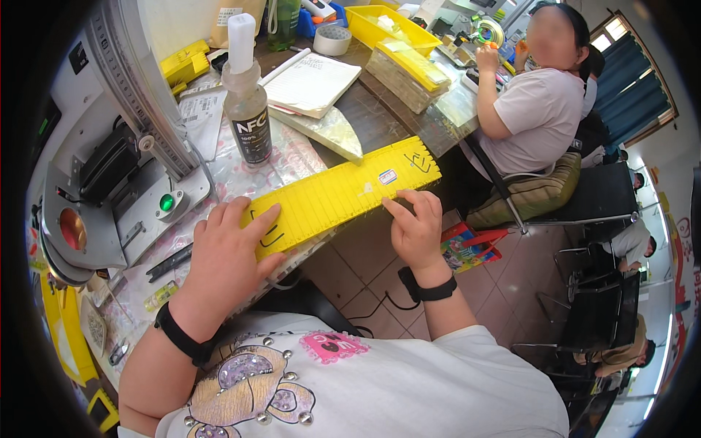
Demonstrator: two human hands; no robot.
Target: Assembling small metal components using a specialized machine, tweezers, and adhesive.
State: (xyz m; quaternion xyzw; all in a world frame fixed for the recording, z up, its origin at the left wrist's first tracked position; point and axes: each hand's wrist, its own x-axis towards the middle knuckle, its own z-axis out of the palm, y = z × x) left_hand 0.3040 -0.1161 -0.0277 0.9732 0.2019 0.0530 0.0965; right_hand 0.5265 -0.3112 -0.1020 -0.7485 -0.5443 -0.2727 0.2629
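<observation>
A long yellow ridged plastic strip point(328, 193) with black pen marks and a small white label lies slanted along the bench's near edge. My left hand point(230, 244) rests at its left end, fingers spread, the index finger over the top and the thumb by the near edge. At the strip's near side, toward the right end, my right hand point(416, 230) has its index finger stretched out to the edge and the other fingers loosely bent. Neither hand is wrapped round it. Both wrists wear black bands.
Behind the strip stand a clear bottle point(248, 109) and an open notebook point(310, 82). A machine with a scaled column point(131, 80) and green button fills the left. Yellow bins point(387, 29), a tape roll point(331, 41) and a clear box point(405, 77) lie farther back. Another person point(540, 109) sits at right.
</observation>
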